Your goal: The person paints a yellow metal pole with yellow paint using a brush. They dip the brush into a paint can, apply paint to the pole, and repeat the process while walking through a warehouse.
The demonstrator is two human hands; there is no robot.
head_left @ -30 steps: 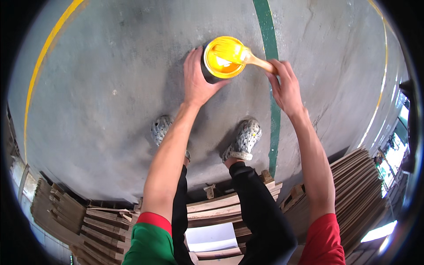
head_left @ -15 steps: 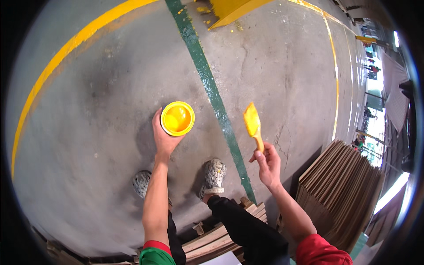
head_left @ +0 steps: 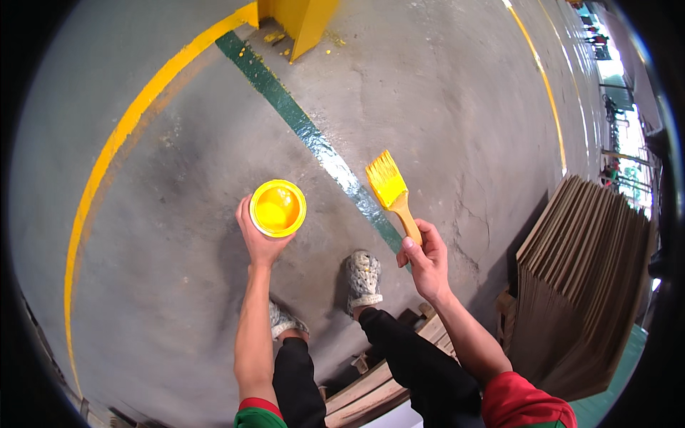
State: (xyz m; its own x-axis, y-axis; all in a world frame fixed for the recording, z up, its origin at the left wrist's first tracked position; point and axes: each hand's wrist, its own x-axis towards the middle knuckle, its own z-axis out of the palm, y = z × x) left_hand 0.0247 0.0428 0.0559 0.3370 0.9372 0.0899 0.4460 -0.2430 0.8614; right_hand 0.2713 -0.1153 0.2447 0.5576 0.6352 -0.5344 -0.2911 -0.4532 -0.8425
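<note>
Head view: brush loaded with yellow, no stroke in hand; the yellow floor line (head_left: 118, 143) and post base (head_left: 303, 21) look already painted.
Left hand (head_left: 258, 239) fingers wrap the open paint cup (head_left: 277, 207) at mid-frame; right hand (head_left: 427, 260) fingers clamp the paintbrush (head_left: 392, 194) handle, bristles up, above the green stripe (head_left: 314, 139).

I see a grey concrete floor (head_left: 178, 299), worn and blotchy. A green painted stripe (head_left: 314, 143) runs across it, and a curved yellow line (head_left: 107, 164) sweeps along the left. At the top stands a yellow post base (head_left: 303, 21) with paint flecks around it. To the right sits a stack of flat cardboard sheets (head_left: 585, 285); wooden pallet boards (head_left: 385, 378) lie near my feet.
</note>
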